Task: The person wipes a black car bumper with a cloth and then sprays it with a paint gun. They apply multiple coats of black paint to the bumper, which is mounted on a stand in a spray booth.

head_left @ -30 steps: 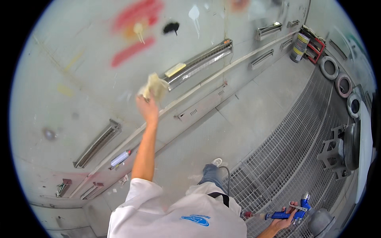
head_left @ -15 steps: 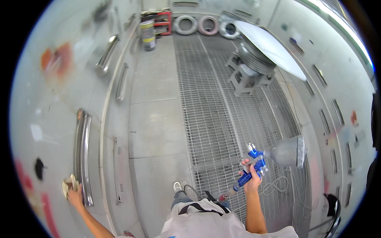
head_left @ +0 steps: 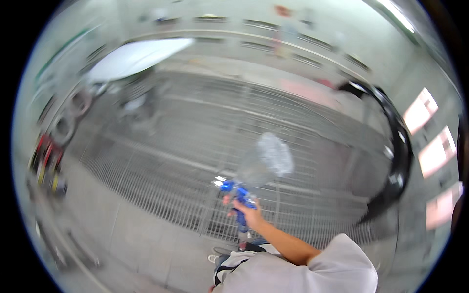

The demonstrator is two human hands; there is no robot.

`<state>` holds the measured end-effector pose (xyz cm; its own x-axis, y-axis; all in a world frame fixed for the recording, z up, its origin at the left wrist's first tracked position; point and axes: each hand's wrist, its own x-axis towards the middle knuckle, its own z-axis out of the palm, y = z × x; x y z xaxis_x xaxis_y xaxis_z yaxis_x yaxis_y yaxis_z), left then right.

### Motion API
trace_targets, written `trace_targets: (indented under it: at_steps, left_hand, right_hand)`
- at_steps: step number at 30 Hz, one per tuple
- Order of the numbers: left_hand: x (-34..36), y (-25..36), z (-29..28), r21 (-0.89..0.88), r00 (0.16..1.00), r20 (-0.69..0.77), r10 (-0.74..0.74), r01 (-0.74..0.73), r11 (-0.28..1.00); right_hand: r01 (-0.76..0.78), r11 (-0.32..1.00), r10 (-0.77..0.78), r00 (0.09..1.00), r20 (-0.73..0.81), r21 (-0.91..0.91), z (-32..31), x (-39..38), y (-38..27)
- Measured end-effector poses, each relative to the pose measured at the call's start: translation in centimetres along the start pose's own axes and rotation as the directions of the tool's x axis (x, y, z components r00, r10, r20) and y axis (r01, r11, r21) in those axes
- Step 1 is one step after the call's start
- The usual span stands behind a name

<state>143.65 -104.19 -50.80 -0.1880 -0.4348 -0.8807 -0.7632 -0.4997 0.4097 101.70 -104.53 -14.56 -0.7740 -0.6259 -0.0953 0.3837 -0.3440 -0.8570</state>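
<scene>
My right hand [head_left: 252,216] is wrapped round the handle of a blue spray gun [head_left: 240,195], low in the middle of the view. A translucent paint cup [head_left: 266,158] with a pale, crumpled-looking cover tilts up and to the right from the gun. Below the handle, the fitting runs down toward my waist. My left hand does not show. Motion smears much of the picture.
A white panel [head_left: 139,58] rests on a grey stand at the far left. At the right stands a long curved black part, like a bumper [head_left: 399,156]. Tyres [head_left: 63,129], a red shelf [head_left: 46,150] and a can [head_left: 58,185] line the left. Floor grating [head_left: 181,171] lies underfoot.
My view has swung to the right, bringing the black curved part into sight. The spray gun stays in my right hand. My left hand, previously holding a cloth by the left wall, has left the view.
</scene>
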Motion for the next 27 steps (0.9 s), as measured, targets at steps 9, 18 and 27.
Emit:
trace_targets:
  at_steps: [9,18,27]
  left_hand:
    - [-0.7,16.4,-1.7,0.269,0.947,0.307,0.094,-0.181,0.946]
    - [-3.7,21.0,-3.6,0.301,0.896,0.440,0.063,-0.213,0.929]
    - [-9.6,24.6,-8.0,0.258,0.827,0.561,0.027,-0.207,0.944]
  right_hand:
    - [0.104,0.992,-0.080,0.956,-0.281,0.072,-7.7,-1.1,3.5]
    - [0.129,0.986,-0.089,0.939,-0.332,0.102,-5.6,-1.9,5.2]
    - [0.069,0.997,-0.043,0.898,-0.438,0.044,-0.3,-3.8,-0.5]
